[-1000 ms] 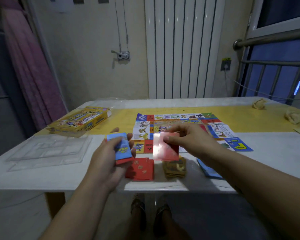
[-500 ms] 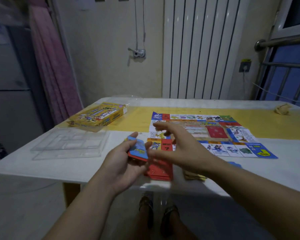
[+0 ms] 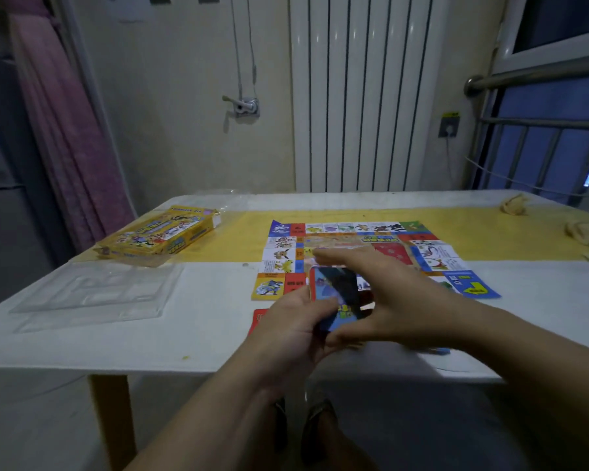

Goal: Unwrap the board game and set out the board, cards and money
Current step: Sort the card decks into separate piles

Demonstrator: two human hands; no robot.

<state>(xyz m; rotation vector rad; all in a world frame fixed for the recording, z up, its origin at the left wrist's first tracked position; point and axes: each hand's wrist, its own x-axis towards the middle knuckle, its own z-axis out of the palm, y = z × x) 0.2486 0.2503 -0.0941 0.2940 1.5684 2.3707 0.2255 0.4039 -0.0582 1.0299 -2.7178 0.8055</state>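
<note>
Now the left hand (image 3: 286,331) is curling its fingers round the card stack (image 3: 334,290). The right hand (image 3: 405,300), fingers outstretched, is hovering over it. Likely best sliding off the top card alone.

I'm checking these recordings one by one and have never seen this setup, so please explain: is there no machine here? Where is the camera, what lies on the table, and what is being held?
There is no machine: a person works with bare hands. The single current picture comes from a camera worn on the head, looking forward and down. On the table lie the unfolded game board, a yellow game box, a clear plastic tray and some red cards near the front edge. The left hand holds a stack of cards. The right hand, fingers straight, reaches over that stack.
</note>
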